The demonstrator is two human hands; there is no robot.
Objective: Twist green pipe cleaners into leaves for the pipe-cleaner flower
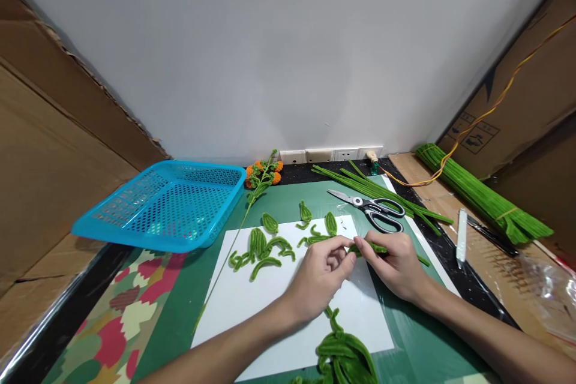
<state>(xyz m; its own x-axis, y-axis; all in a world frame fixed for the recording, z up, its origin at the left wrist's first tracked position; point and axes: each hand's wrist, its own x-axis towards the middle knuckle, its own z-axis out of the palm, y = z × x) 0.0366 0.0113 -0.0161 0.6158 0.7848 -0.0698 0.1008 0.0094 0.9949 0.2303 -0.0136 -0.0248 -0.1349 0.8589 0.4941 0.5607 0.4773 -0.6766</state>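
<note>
Both hands meet over the white sheet [252, 306], the left hand [320, 276] and right hand [396, 264] each pinched narrowly on one green pipe cleaner [373, 247], which spans between their fingertips above the sheet's far right corner. Left of the sheet and well apart, a blue basket [166, 207] sits tilted on the table's edge. Far right of the sheet lies a tied bundle of green stems [481, 195]; beyond the sheet's far right corner, loose stems [360, 183] and scissors [373, 210]. A long stalk with orange blooms [263, 177] runs past the sheet's left edge. On the sheet, a scatter of finished leaf loops [265, 246] lies toward the far side, and a heap of bent green pieces [344, 354] sits at its near edge. By that count the work looks well under way, with ample straight stock left. The sheet's middle is bare; cardboard walls close both flanks, and the scissors lie just beyond the right hand.
</note>
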